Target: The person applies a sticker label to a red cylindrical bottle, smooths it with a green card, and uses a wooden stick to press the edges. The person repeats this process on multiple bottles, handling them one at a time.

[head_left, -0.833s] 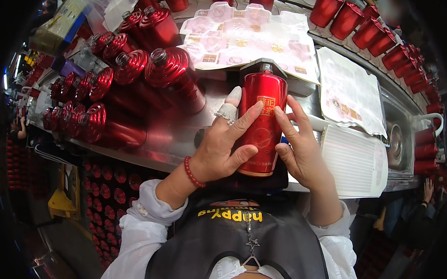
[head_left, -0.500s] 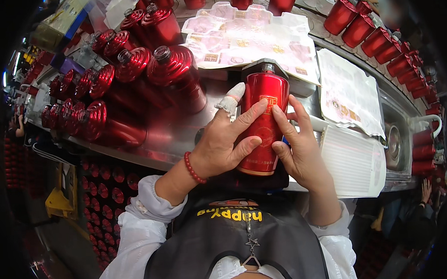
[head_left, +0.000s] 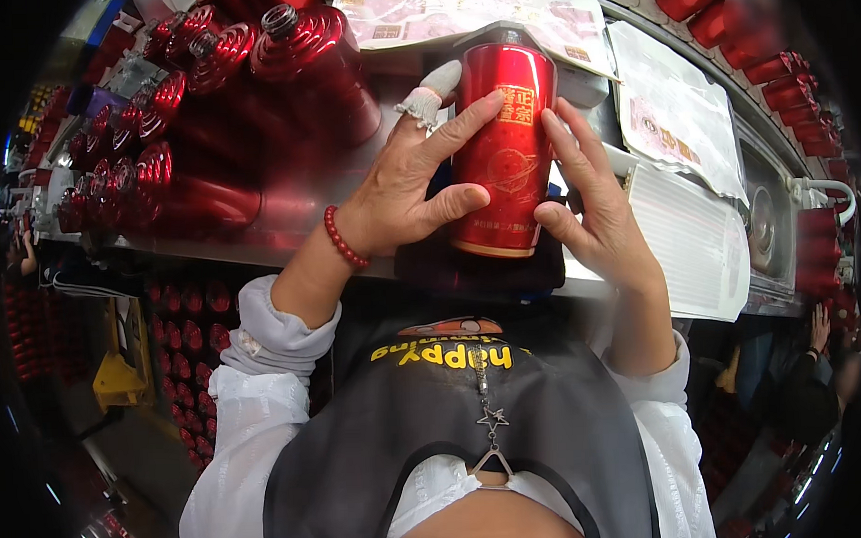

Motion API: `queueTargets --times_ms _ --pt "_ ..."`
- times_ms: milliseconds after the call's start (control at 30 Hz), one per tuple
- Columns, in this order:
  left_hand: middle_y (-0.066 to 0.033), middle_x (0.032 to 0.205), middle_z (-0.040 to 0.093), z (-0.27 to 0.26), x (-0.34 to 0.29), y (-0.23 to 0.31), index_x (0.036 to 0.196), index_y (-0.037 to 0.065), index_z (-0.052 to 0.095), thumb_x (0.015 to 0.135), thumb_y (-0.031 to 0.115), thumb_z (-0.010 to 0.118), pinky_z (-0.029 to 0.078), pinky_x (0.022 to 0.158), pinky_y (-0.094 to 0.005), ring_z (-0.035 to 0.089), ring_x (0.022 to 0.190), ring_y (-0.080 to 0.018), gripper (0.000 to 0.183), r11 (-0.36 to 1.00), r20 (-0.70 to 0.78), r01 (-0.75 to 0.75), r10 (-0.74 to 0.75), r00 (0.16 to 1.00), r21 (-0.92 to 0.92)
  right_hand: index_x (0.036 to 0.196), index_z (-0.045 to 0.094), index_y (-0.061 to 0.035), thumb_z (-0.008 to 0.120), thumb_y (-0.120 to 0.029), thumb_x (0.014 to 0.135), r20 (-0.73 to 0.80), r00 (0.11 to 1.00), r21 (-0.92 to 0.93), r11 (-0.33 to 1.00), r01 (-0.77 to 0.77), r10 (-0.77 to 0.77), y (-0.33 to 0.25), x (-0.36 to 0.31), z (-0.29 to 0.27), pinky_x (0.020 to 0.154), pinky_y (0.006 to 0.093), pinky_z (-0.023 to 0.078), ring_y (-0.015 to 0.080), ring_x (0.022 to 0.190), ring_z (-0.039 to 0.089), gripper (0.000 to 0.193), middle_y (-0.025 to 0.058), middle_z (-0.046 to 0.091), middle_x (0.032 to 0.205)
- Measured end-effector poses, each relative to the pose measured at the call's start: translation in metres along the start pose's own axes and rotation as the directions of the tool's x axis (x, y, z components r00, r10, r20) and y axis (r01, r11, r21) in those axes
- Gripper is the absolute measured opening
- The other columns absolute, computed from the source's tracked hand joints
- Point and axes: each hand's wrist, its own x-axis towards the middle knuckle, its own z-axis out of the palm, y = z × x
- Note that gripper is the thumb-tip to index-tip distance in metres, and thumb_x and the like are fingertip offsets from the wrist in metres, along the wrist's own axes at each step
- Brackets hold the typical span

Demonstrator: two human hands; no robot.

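Note:
A glossy red bottle [head_left: 504, 205] with gold print lies before me, neck pointing away. Its body rests on a dark support [head_left: 478, 277]. Near its top is a small red-and-gold square label [head_left: 517, 106]. My left hand [head_left: 399, 180], with a white cloth cover [head_left: 434, 89] on one finger, lays an index fingertip at the label's left edge; its thumb stretches over the lower left side. On the other side my right hand [head_left: 598, 192] has its fingers spread along the bottle's right edge, the thumb near its lower right side. Neither hand wraps round the bottle.
Several red stepped-shoulder bottles [head_left: 314, 69] stand at left on the metal table. Printed white moulded sheets [head_left: 681, 108] lie at the back and right, with a ribbed white sheet [head_left: 685, 236] nearer. Red containers [head_left: 790, 95] line the right; a yellow cart [head_left: 121, 375] stands lower left.
The view has shifted, so the bench appears higher. My right fingers have moved off the label to the bottle's right edge. The left index finger now sits at the label's left edge.

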Motion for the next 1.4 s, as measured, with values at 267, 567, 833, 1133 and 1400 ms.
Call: queueTargets --times_ms 267,567,833,1133,1400 --pt "-0.0244 0.159 0.029 0.000 0.002 -0.003 0.156 0.019 0.047 0.092 0.056 0.071 0.035 0.118 -0.0494 0.037 0.143 -0.0422 0.078 0.996 -0.049 -0.050 0.054 0.997 0.068 0.161 0.037 -0.0140 0.080 -0.056 0.082 0.012 0.998 -0.031 0.997 -0.068 0.068 0.000 -0.001 -0.002 0.085 0.0296 0.054 0.0314 0.141 0.047 0.100 0.0150 0.026 0.168" --pt "-0.0240 0.162 0.024 -0.002 0.003 -0.009 0.158 0.014 0.043 0.094 0.058 0.068 0.032 0.119 -0.0494 0.035 0.146 -0.0409 0.081 0.990 -0.001 -0.079 0.079 0.997 0.117 0.162 0.035 -0.0156 0.080 -0.050 0.084 0.018 1.000 0.012 1.000 -0.010 0.010 0.003 -0.001 0.000 0.119 0.0507 0.037 0.0423 0.150 0.034 0.096 0.0222 0.023 0.165" --pt "-0.0236 0.164 0.021 -0.006 0.003 -0.008 0.160 0.012 0.040 0.094 0.058 0.067 0.030 0.121 -0.0490 0.032 0.148 -0.0403 0.085 0.987 0.045 -0.096 0.091 0.995 0.132 0.162 0.034 -0.0161 0.078 -0.053 0.086 0.013 1.000 0.014 1.000 0.004 -0.005 0.007 -0.002 0.002 0.118 0.0506 0.038 0.0430 0.149 0.035 0.095 0.0220 0.022 0.165" --pt "-0.0262 0.160 0.026 -0.004 0.005 -0.006 0.158 0.022 0.044 0.087 0.066 0.071 0.034 0.118 -0.0510 0.037 0.143 -0.0453 0.089 0.988 0.010 -0.072 0.071 0.997 0.136 0.157 0.042 -0.0084 0.080 -0.018 0.088 -0.052 0.999 -0.111 0.994 -0.003 -0.003 -0.010 -0.002 -0.010 0.106 0.0428 0.049 0.0372 0.138 0.051 0.080 0.0224 0.043 0.154" --pt "-0.0220 0.163 0.030 -0.005 -0.001 -0.003 0.162 0.005 0.032 0.093 0.061 0.066 0.030 0.121 -0.0440 0.037 0.147 -0.0350 0.095 0.974 -0.026 -0.086 0.093 0.995 0.210 0.108 0.061 -0.0029 0.073 -0.008 0.092 0.187 0.967 -0.418 0.877 0.237 -0.172 -0.045 0.066 -0.040 0.066 0.0389 0.055 0.0329 0.074 0.070 0.021 0.0163 0.069 0.090"
